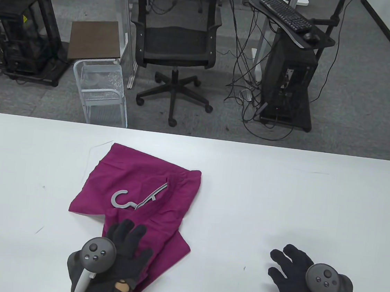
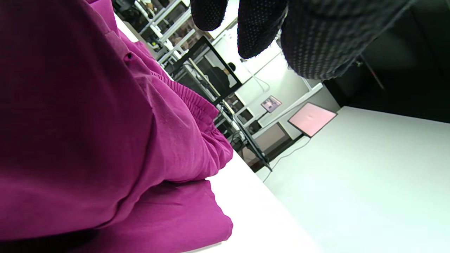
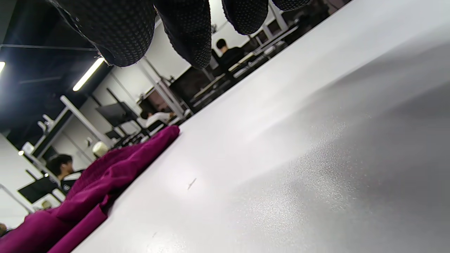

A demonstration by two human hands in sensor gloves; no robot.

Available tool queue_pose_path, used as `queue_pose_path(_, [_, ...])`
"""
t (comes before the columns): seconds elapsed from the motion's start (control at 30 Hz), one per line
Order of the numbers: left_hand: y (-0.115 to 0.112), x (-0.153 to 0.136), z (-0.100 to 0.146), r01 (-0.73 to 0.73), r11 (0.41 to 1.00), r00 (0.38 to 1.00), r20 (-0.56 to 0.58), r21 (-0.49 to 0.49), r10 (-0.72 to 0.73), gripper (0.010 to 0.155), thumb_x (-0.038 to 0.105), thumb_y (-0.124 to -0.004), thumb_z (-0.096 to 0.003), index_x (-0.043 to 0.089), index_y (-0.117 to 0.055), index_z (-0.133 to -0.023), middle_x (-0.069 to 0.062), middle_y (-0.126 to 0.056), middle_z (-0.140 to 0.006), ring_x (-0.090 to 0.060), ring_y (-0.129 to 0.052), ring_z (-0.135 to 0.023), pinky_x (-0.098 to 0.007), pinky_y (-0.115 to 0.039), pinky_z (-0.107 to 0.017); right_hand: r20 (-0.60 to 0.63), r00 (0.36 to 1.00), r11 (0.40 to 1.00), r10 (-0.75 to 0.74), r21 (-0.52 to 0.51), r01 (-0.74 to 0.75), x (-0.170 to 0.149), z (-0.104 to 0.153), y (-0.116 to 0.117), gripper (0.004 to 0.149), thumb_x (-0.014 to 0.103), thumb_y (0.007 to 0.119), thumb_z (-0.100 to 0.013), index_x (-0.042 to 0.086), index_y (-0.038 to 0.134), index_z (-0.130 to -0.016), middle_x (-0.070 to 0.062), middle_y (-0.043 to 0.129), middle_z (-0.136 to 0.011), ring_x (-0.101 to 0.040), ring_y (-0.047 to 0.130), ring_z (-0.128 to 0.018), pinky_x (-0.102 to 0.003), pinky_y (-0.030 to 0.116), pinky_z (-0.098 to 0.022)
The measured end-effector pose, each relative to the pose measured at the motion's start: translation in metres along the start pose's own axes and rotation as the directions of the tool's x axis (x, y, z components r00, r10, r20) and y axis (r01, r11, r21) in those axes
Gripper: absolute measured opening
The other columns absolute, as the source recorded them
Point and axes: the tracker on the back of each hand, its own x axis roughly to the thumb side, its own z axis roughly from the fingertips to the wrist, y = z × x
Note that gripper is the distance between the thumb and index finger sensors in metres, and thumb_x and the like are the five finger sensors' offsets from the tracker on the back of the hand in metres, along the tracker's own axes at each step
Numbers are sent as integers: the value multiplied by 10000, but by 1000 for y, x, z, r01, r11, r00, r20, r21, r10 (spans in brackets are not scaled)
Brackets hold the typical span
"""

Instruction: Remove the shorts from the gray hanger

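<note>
Under your left hand (image 1: pixel 119 253) lies the near leg of the magenta shorts (image 1: pixel 141 189), your fingers spread flat over the fabric and gripping nothing. Just beyond your fingertips the gray hanger (image 1: pixel 139 199) rests on the shorts, one end tucked into the waistband. Your right hand (image 1: pixel 301 277) sits well off to the right, fingers spread over the white table (image 1: pixel 279 203).

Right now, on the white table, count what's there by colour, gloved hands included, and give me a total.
Magenta: 1, the shorts
Gray: 1, the hanger lying among the shorts
Black: 2, the left hand over the shorts' near end and the right hand over the bare table
Total: 4
</note>
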Motion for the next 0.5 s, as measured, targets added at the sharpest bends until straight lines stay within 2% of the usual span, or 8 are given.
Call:
queue_pose_path(0.07, [2, 0, 1, 18, 999, 999, -35, 30, -17, 757, 493, -877, -399, 422, -551, -1079, 18, -271, -1223, -364, -70, -1102, -584, -89, -763, 1, 1000, 1000, -6, 1, 6, 0, 0, 0, 616, 434, 764, -518, 172, 649, -1063, -183, 398, -1157, -538, 274, -998, -787, 352, -632])
queue_pose_path(0.13, [5, -3, 2, 162, 985, 976, -157, 62, -150, 954, 501, -958, -325, 385, -422, -1105, 3, -171, -1207, -409, -22, -1068, -615, -87, -744, 5, 1000, 1000, -13, 3, 13, 1, 0, 0, 618, 435, 764, -518, 168, 648, -1064, -186, 399, -1157, -538, 276, -998, -787, 352, -632])
queue_pose_path(0.23, [6, -12, 1, 207, 978, 943, -272, 35, -190, 1153, 529, -997, -264, 359, -240, -1116, -15, 7, -1153, -455, 59, -1026, -646, -68, -722, 15, 1000, 1000, -20, 5, 20, 2, 1, 0, 620, 435, 764, -518, 169, 644, -1066, -186, 399, -1157, -539, 276, -998, -787, 351, -632])
queue_pose_path(0.37, [7, -27, -1, 213, 977, 894, -407, 13, -189, 1230, 529, -1009, -248, 341, -126, -1084, -41, 129, -1090, -477, 87, -1009, -657, -64, -715, 27, 999, 1000, -25, 5, 25, 5, 1, -1, 662, 440, 762, -520, 149, 582, -1087, -185, 394, -1158, -540, 274, -998, -788, 351, -632])
queue_pose_path(0.43, [5, -32, -2, 208, 978, 877, -442, -7, -189, 1250, 547, -1013, -222, 272, -184, -1116, -70, 141, -1073, -482, 72, -1010, -660, -78, -716, 29, 999, 1000, -28, 6, 28, 5, 0, 0, 674, 442, 761, -521, 142, 565, -1091, -186, 392, -1158, -540, 271, -999, -789, 350, -632])
queue_pose_path(0.5, [2, -37, -2, 189, 980, 857, -479, -54, -192, 1262, 570, -1004, -219, 260, -131, -1076, -87, 184, -1038, -492, 78, -1005, -666, -80, -718, 27, 999, 1000, -26, 10, 26, 5, 1, 0, 673, 443, 761, -520, 141, 569, -1090, -188, 392, -1157, -543, 271, -997, -788, 352, -631])
